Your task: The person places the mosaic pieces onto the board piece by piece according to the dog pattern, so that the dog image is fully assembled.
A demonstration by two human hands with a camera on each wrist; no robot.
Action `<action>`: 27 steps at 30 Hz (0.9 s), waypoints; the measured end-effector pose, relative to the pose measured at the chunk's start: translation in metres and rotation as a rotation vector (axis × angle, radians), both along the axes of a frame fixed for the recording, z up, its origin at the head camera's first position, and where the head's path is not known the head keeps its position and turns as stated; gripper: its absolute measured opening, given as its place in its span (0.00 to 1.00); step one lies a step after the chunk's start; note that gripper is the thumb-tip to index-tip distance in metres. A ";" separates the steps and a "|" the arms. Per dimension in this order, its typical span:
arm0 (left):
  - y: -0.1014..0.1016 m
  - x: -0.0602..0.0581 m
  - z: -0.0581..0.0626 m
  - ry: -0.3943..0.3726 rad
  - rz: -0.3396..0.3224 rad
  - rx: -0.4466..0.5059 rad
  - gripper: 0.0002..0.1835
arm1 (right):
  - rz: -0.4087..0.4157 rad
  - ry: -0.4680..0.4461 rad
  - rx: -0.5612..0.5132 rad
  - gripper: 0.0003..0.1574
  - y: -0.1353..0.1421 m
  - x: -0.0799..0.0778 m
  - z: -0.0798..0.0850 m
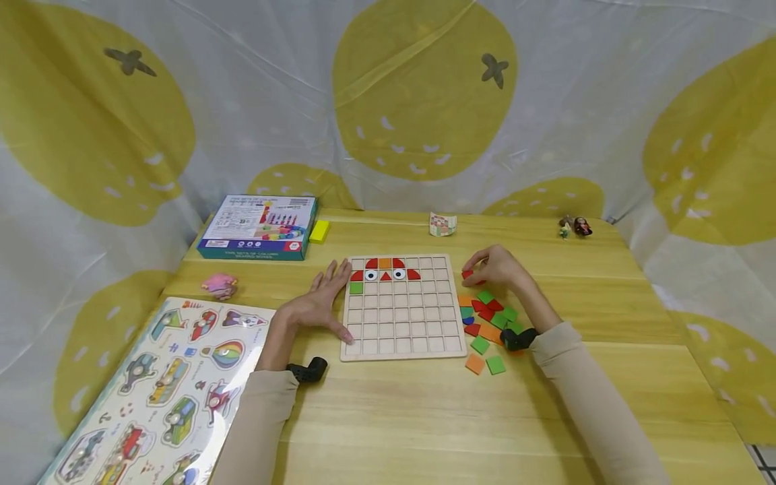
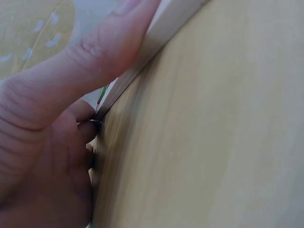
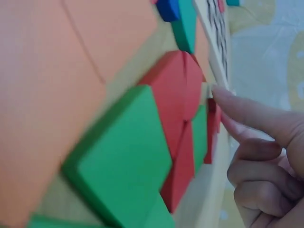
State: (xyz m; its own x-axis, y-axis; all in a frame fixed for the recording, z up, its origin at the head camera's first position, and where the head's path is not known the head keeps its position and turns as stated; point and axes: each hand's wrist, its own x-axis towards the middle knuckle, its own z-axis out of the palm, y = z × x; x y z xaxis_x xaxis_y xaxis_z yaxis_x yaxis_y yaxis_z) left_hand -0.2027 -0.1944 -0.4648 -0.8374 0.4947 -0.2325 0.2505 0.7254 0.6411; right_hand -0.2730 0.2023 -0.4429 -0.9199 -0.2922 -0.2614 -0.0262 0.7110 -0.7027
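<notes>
Your right hand (image 1: 497, 267) pinches a red piece (image 1: 467, 274), just right of the board (image 1: 406, 316).
Your left hand (image 1: 318, 303) rests, fingers spread, on its left edge. Loose tiles (image 1: 479, 345) crowd between board and right wrist; a puzzle (image 1: 200, 367) lies near left, a pink toy (image 1: 221, 285) and box (image 1: 254, 229) beyond.

Board's (image 1: 403, 315) a pale wooden grid lying flat, left hand (image 1: 315, 306) touching its left side. Two eyes (image 1: 371, 275) sit up top among red and orange bits (image 1: 384, 263), green square (image 1: 356, 287) lower left of them. Right hand (image 1: 496, 266) pinches a red piece (image 1: 467, 275) near loose pieces (image 1: 499, 320) heaped alongside.
</notes>
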 end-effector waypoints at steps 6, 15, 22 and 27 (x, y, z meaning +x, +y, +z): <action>-0.001 0.001 0.000 0.005 0.004 -0.018 0.80 | 0.051 0.045 0.022 0.17 0.000 -0.002 -0.002; -0.003 0.001 0.000 0.012 0.004 -0.010 0.80 | 0.209 0.154 -0.049 0.13 -0.027 0.006 0.010; 0.001 0.002 0.002 -0.002 0.011 -0.002 0.80 | 0.362 0.109 -0.173 0.13 -0.113 0.035 0.017; -0.001 0.002 0.001 -0.002 0.020 -0.013 0.79 | 0.354 0.125 -0.128 0.13 -0.161 0.044 0.009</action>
